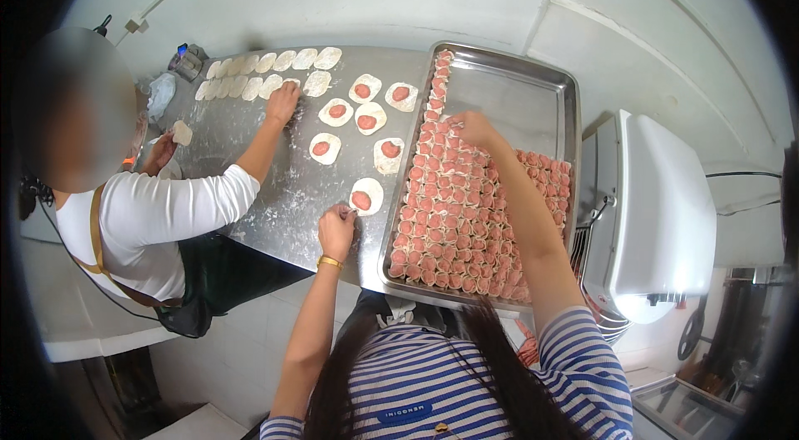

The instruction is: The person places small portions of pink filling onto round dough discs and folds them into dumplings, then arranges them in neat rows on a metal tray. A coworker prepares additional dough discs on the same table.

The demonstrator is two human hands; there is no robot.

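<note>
My left hand (335, 232), a gold band at its wrist, pinches the lower edge of a round dough wrapper (377, 190) with a ball of pink meat filling (361, 200) on it. The wrapper lies on the steel table just left of a large metal tray (574, 119). My right hand (474, 130) reaches over the tray, its fingertips closed on a small open-topped dumpling (454, 125) at the upper end of the packed rows. Those fingers partly cover it. Tight rows of similar dumplings (441, 215) fill the tray's lower and left parts.
Several wrappers with filling (324, 149) lie left of the tray. Farther left, a co-worker (166, 223) in white sleeves handles plain wrappers (316, 84), laid in two rows on the floured steel table (275, 157). A white machine (653, 207) stands right of the tray.
</note>
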